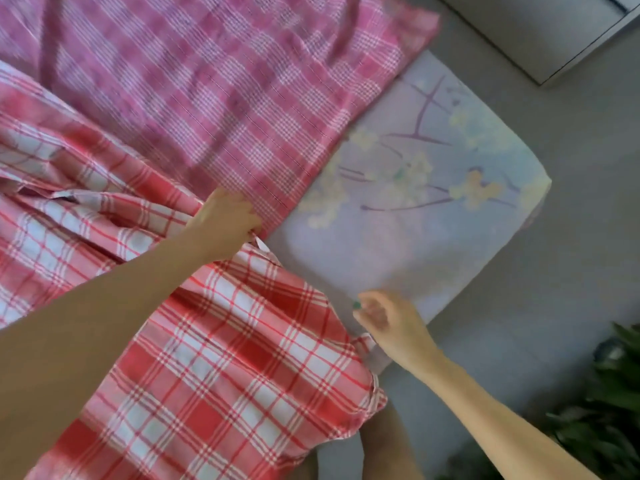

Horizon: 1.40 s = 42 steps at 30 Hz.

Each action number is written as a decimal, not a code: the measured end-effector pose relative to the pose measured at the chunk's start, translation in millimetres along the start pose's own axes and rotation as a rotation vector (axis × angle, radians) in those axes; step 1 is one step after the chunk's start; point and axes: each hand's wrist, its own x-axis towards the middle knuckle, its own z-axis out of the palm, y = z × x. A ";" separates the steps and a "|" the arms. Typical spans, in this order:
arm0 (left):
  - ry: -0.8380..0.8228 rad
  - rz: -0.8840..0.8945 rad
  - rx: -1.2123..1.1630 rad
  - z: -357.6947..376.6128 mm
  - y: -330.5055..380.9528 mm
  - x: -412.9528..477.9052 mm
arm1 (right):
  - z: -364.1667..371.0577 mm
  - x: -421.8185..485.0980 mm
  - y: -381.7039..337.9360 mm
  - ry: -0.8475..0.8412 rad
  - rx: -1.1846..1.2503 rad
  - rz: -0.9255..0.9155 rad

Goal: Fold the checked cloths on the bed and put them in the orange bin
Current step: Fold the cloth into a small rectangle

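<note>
A red-and-white checked cloth point(221, 341) lies rumpled across the near left of the bed and hangs over its edge. A pink-purple checked cloth point(207, 91) is spread behind it. My left hand point(225, 223) pinches the red cloth's edge where the two cloths meet. My right hand point(388, 320) hovers with loosely curled fingers just right of the red cloth, at the bed's near edge, holding nothing. The orange bin is out of view.
The bed's lilac floral sheet point(433, 188) shows bare at the right corner. Grey floor point(571, 237) surrounds the bed. A green plant point(602, 410) stands at the lower right. A white piece of furniture point(554, 29) sits at the top right.
</note>
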 end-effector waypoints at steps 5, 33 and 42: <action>0.122 0.135 -0.211 -19.0 -6.8 0.3 | 37.4 72.2 -91.0 -0.209 0.304 -0.161; 0.160 0.077 -0.220 -29.1 62.2 80.4 | -24.0 -55.5 34.7 0.421 -0.434 -0.162; -0.125 0.246 -0.359 10.7 50.2 28.0 | -40.0 -20.4 82.5 0.499 -0.254 0.184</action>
